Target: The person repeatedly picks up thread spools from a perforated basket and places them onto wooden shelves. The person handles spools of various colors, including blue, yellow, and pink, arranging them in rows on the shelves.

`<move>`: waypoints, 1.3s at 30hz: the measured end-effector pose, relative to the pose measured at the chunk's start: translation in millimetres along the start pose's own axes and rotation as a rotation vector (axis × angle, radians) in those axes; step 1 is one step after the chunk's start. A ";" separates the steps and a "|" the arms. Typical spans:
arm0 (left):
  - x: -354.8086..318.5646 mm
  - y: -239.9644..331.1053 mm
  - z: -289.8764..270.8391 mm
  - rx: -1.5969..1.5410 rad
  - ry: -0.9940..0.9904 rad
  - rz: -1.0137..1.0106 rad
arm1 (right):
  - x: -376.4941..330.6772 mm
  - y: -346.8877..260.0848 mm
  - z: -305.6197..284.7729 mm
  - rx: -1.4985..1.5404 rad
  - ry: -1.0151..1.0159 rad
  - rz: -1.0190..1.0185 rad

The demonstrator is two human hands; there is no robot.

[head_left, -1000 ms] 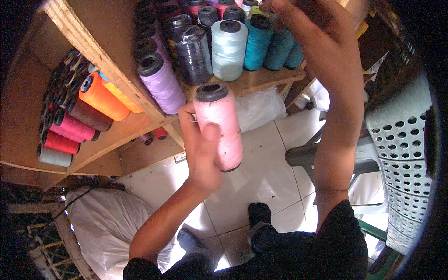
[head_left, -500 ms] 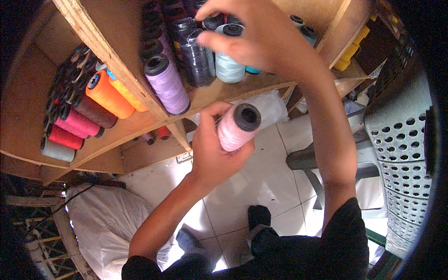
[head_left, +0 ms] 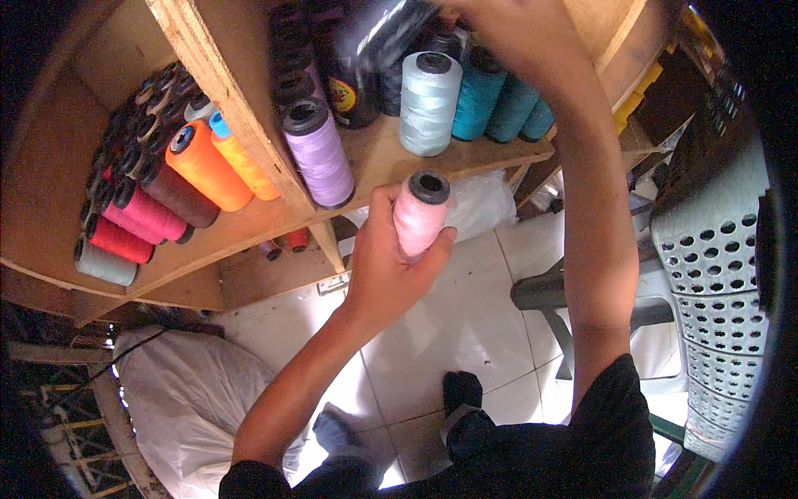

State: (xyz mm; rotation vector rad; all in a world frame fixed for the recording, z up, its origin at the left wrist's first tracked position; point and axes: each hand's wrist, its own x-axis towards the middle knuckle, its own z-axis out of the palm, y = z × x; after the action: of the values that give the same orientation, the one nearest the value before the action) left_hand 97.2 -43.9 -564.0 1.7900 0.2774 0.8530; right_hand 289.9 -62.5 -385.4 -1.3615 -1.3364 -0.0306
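Note:
My left hand [head_left: 386, 258] is wrapped round a pink thread spool [head_left: 420, 220] with a black end, held upright in front of the shelf. Up at the top edge, my right hand [head_left: 490, 21] grips a dark thread spool [head_left: 386, 33] in shiny clear wrap; both are blurred and the fingers are partly cut off. Below it on the wooden shelf stand a pale blue spool [head_left: 430, 108] and several teal spools [head_left: 480, 100]. A lilac spool [head_left: 320, 158] is beside the divider, and a black spool with a yellow label [head_left: 353, 96] stands behind it.
Left of the wooden divider [head_left: 229, 100], orange, pink, red and grey spools [head_left: 208, 166] crowd another compartment. A white plastic bag [head_left: 191, 399] sits on the floor at lower left. At right are a grey perforated panel [head_left: 719, 258] and a dark stool-like frame [head_left: 540, 295].
My right hand has closed on the dark wrapped spool and lifted it up from its place beside the pale blue one. My left hand still holds the pink spool, now turned more upright.

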 end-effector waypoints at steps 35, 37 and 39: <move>-2.6 -7.1 -6.9 0.131 -0.042 0.032 | 90.2 37.9 36.1 -0.893 -0.572 0.121; -1.2 -8.5 1.6 0.066 -0.065 0.068 | 102.2 52.6 31.9 -0.930 -0.638 0.098; -0.7 -8.1 5.8 0.051 -0.055 0.054 | 105.4 53.6 31.3 -0.902 -0.710 0.099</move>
State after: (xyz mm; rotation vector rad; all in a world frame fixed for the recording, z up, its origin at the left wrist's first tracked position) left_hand 102.3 -45.3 -572.4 1.8727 0.2178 0.8400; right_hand 342.7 44.8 -359.8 -2.3389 -1.9561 -0.0978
